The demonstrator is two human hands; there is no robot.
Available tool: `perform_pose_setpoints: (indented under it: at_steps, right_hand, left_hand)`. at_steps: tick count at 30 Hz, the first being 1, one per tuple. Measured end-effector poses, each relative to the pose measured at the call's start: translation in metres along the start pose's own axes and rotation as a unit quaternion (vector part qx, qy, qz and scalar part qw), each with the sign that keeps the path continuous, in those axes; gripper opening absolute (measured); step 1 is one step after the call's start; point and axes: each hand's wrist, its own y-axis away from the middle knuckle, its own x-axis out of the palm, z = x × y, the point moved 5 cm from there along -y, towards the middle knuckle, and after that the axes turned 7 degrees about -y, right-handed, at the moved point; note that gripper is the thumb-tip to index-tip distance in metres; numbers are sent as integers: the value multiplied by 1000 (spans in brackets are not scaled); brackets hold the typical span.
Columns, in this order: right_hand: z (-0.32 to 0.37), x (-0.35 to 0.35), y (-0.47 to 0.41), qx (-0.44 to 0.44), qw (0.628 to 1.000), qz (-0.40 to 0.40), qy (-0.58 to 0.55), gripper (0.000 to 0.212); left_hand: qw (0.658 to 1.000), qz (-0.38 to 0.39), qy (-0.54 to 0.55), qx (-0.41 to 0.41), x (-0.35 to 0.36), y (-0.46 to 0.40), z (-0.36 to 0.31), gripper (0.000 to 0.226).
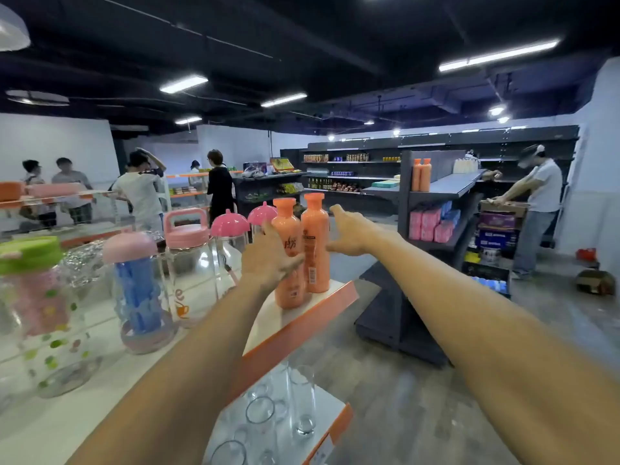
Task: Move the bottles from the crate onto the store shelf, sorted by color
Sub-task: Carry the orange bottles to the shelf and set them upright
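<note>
Two orange bottles stand upright side by side at the right end of the white shelf with an orange edge [302,325]. My left hand [268,260] lies against the left orange bottle [287,229], with its thumb stretched across the front and its fingers straight beside it. The right orange bottle [315,236] stands free. My right hand [352,234] hovers just to its right with fingers spread and holds nothing. No crate is in view.
Glass jars and drink bottles with pink lids [186,229] and a green lid fill the shelf to the left. Drinking glasses [261,414] stand on the lower shelf. A dark shelf unit [436,189] with two more orange bottles [421,176] stands across the aisle. Several people are behind.
</note>
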Motion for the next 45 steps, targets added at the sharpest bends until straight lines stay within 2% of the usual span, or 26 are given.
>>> perform_pose_setpoints:
  at_steps: [4,10,15,18,21,24,27,29,35,40,45]
  right_hand:
    - [-9,6,-22,3,999,8,-53,77]
    - [-29,36,-49,33,982,60,-177,96]
    - [-43,66,-58,37,965,72,-251,82]
    - [-43,75,-57,20,967,69,-246,88]
    - [-39,77,-50,2,974,23,-224,93]
    - [-38,72,-42,-20,978,-6,-210,88]
    - [-43,75,-39,-18,978,43,-203,74]
    - [-45,78,-37,-4,973,49,-224,68]
    - [-43,89,-30,34,968,-38,-245,80]
    - [-44,91,-26,37,953,38,-298,67]
    - [-46,90,-23,43,959,-31,-279,56]
  left_hand:
    - [997,17,33,-64,16,7,2,83]
    - [990,39,69,-113,23,6,2,59]
    - [987,53,88,-124,21,9,1,43]
    - [985,58,88,-135,22,8,2,46]
    - [988,51,56,-134,19,10,-3,45]
    - [989,62,23,-132,21,12,-6,47]
    - [987,68,30,-141,29,16,-4,42]
    - [986,60,44,-149,31,18,-4,37]
    - [985,50,49,-157,26,26,-5,35]
    - [987,42,38,-152,27,31,-9,31]
    - [984,49,56,-163,25,27,-8,36]
